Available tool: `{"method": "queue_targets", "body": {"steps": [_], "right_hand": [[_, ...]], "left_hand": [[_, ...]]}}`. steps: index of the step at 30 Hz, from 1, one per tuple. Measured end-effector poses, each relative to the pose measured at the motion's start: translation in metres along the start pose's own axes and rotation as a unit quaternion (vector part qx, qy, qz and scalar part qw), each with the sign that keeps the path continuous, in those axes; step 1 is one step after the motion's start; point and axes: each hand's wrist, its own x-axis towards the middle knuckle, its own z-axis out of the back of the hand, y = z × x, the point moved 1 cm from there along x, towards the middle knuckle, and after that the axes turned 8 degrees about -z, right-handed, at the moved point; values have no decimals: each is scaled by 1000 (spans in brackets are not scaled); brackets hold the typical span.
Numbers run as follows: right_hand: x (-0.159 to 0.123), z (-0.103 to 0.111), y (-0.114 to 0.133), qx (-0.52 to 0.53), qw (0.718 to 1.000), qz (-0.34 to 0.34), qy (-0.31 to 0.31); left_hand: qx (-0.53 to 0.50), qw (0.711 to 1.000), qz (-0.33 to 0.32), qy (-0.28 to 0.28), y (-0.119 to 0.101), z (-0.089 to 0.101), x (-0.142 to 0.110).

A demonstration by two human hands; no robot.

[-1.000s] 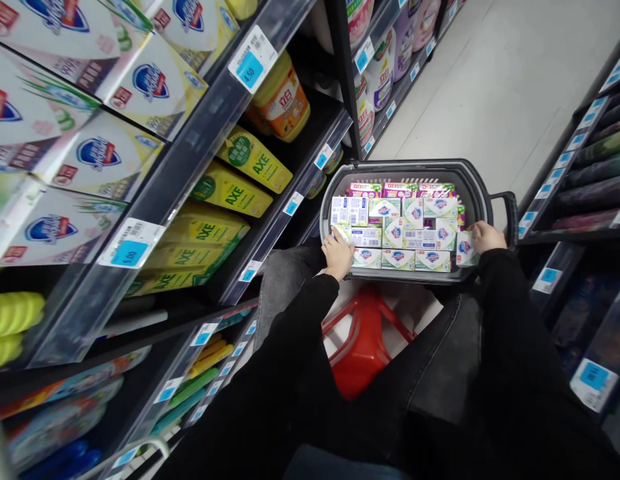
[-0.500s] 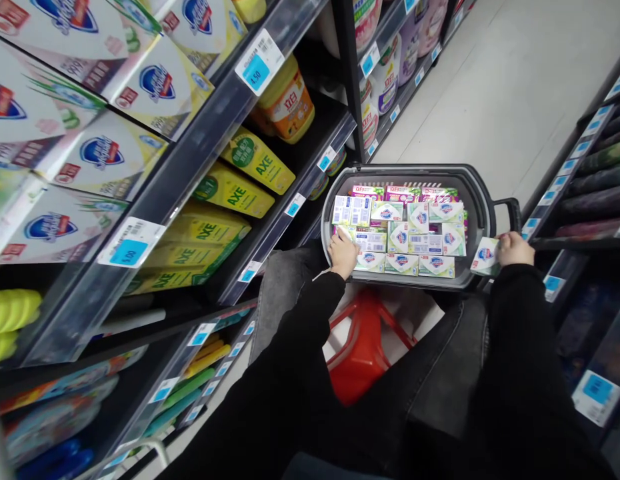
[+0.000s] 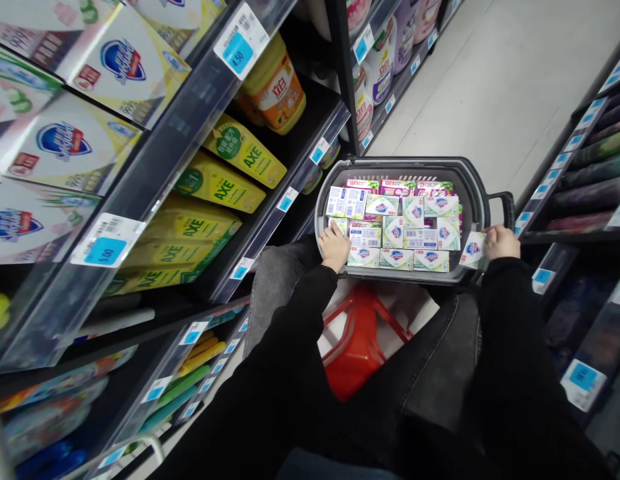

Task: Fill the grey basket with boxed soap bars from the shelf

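A dark grey shopping basket (image 3: 397, 275) rests at my knees, with several boxed soap bars laid in it. My left hand (image 3: 335, 248) is inside its left end, fingers closed over a white-and-green soap box (image 3: 342, 225), partly hidden by them. At the other end, my right hand (image 3: 503, 243) grips another soap box (image 3: 473, 250) by its right side. That box is tilted above the basket's right rim, close to the handle (image 3: 509, 208). Pink-and-green boxes (image 3: 397, 187) show along the basket's far side, beneath and behind the white ones.
Left shelves hold large soap packs (image 3: 65, 141), yellow AXE bottles (image 3: 220, 189) and a yellow-orange tub (image 3: 277, 87). A red plastic stool (image 3: 354, 347) is below, between my legs. More shelving (image 3: 580, 243) stands close on the right. Tiled floor (image 3: 465, 100) lies ahead.
The view has shifted a little, so shelves and basket sit slightly differently in it. My right hand has brought its soap box nearer the basket's right rim. My left hand stays at the left end.
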Motion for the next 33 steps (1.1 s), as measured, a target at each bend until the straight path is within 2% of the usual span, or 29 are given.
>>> {"method": "queue_targets", "body": {"steps": [3, 7, 10, 15, 20, 22, 27, 33], "right_hand": [[3, -3, -3, -3, 1000, -4, -18], [6, -4, -6, 34, 999, -5, -26], [6, -5, -7, 48, 999, -9, -15], [9, -8, -10, 56, 998, -2, -3], [11, -9, -13, 66, 998, 4, -7], [10, -9, -12, 69, 998, 4, -6], [10, -9, -12, 62, 998, 7, -4], [12, -12, -11, 57, 998, 15, -9]], "left_hand": [[5, 999, -17, 46, 1, 5, 0], [19, 997, -25, 64, 2, 7, -2], [23, 997, -23, 74, 3, 9, -5], [2, 989, -57, 138, 13, 25, -3], [6, 992, -79, 103, 17, 41, 9], [10, 988, -92, 127, 17, 45, 13], [-11, 973, -102, 207, 18, 48, 16], [2, 967, -127, 223, 25, 47, 11]]}}
